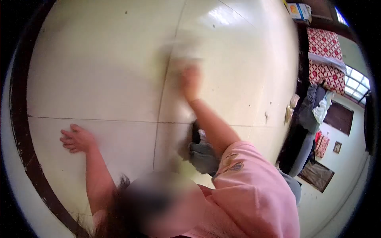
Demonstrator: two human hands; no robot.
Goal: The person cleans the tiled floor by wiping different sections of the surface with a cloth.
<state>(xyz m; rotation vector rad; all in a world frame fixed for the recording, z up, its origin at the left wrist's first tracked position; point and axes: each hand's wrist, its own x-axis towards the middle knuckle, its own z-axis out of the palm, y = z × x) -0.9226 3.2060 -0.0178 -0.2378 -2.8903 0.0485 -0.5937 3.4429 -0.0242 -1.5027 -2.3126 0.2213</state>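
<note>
My left hand (78,139) lies on the pale tiled floor (99,87) with its fingers spread and nothing in it. Farther out, my right hand (191,77) is over the floor, smeared by motion. A greyish blurred patch (180,49) extends past its fingers; whether this is a cloth or another thing in the hand I cannot make out. The fingers themselves are too smeared to read. Dark and grey clothing (203,156) shows beneath the right arm, partly hidden by the pink sleeve (238,158).
A dark border strip (20,127) curves along the left side of the floor. To the right are a red-and-white patterned cloth (325,47), grey clothing (307,113), a white cloth (322,107) and a box (298,12). A small bottle-like object (289,113) stands near them.
</note>
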